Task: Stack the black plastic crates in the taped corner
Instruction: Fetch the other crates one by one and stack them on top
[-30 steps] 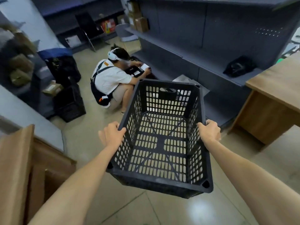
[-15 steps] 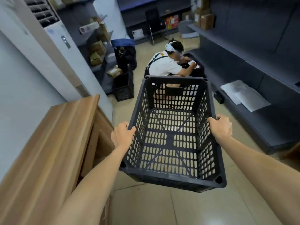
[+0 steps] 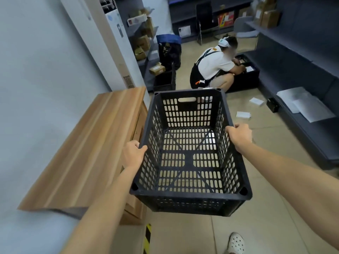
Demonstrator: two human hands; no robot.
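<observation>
Crate point(image 3: 190, 154), black plastic, perforated walls and floor, empty, held in the air over the tiled floor point(image 3: 275, 208) in front of the person, roughly level, well clear of the ground. Left hand point(image 3: 133, 154) wraps the left long rim near mid-length, thumb over the top edge, fingers curled down the outside. Right hand point(image 3: 238, 136) does the same on the right rim, a bit farther forward. Both hands are closed around the rim, not spread. Handling judgement: looks light since empty, stiff moulded shell, won't flex much; rim gives a firm lip, not slippery-looking. Slot handle point(image 3: 187, 99) in the far short wall is another hold point; likely a matching one on the near wall, can't confirm. Two-hand rim hold on opposite sides seems best for lowering it flat onto another crate. Wooden cabinet point(image 3: 88, 143) sits just beside the crate on the left, against the wall. Yellow-black tape strip point(image 3: 147, 235) on the floor near the bottom of the view, below the crate; taped corner is probably around there, full outline not visible. No stack in sight at that spot. Another person point(image 3: 212, 65) crouches farther back by a second black crate point(image 3: 244, 79) on the floor near the dark shelving point(image 3: 302, 74). Wearer's white clog point(image 3: 236, 242) at the bottom edge.
</observation>
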